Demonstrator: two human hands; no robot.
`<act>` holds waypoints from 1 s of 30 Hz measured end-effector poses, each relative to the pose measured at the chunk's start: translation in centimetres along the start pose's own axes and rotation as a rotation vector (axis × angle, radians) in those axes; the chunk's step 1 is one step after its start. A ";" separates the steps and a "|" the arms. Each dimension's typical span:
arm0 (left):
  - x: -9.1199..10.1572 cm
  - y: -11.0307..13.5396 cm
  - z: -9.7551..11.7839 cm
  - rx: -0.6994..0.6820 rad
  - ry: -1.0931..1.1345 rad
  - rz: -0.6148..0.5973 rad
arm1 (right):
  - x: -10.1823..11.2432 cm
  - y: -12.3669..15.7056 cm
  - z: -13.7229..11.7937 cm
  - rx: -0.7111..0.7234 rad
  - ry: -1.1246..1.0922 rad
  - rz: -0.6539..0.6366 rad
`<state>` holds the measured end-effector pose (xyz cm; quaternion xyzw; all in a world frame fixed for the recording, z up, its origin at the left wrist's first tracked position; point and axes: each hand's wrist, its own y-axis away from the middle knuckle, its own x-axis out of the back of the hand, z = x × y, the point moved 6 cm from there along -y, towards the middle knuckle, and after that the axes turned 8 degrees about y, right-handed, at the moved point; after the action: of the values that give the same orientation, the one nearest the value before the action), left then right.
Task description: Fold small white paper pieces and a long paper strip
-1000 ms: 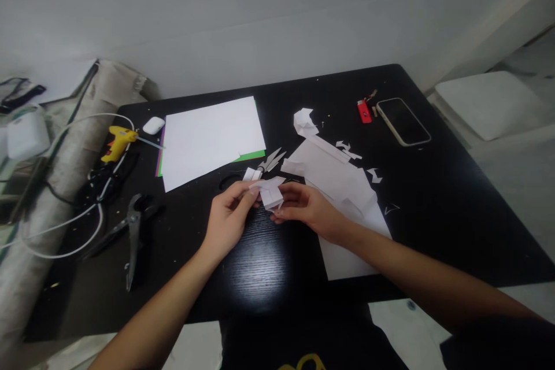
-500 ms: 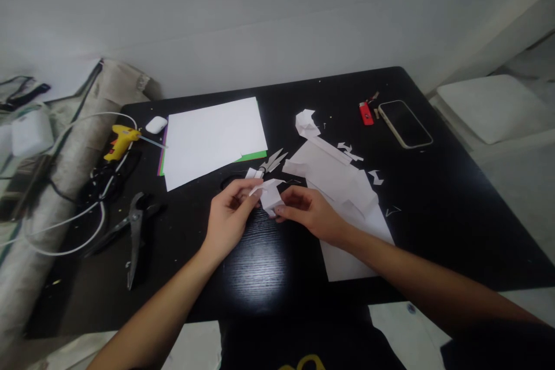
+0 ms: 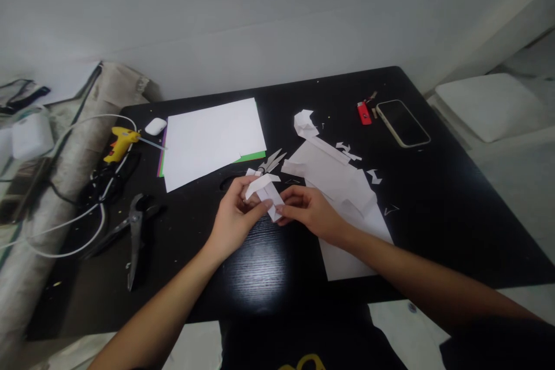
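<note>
Between my two hands, above the black table, is a small folded white paper piece (image 3: 269,193) with flaps at its upper end. My left hand (image 3: 238,208) pinches it from the left, the thumb lying across its front face. At its lower right edge, the thumb and fingers of my right hand (image 3: 310,211) are closed on it. Just behind the piece lie scissors (image 3: 271,163), blades apart and pointing to the upper right; their handles are partly hidden by my left hand. To the right, cut and creased white paper (image 3: 332,170) lies over a flat white sheet (image 3: 347,257).
A stack of white and coloured sheets (image 3: 212,139) lies at the back left, beside a white earbud case (image 3: 155,126). Further left are a yellow glue gun (image 3: 119,144) with its cable and pliers (image 3: 136,225). A red lighter (image 3: 364,114) and a phone (image 3: 403,122) lie back right.
The folded paper piece has been turned and tilted, so a longer flat face now shows. My left thumb has moved right and down onto that face; my right hand has barely moved.
</note>
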<state>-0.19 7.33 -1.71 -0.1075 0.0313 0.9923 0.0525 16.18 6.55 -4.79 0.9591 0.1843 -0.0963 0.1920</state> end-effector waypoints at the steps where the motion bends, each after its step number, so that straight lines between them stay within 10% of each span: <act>1: 0.0 0.0 -0.1 0.010 0.001 0.001 | 0.0 0.0 0.0 -0.002 -0.003 -0.006; 30: -0.4 0.6 0.5 0.009 -0.067 -0.026 | -0.3 0.2 -0.4 -0.006 -0.054 -0.027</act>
<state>0.05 6.75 -1.10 -0.0743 0.0323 0.9945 0.0670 16.03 6.42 -4.29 0.9530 0.1924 -0.1243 0.1983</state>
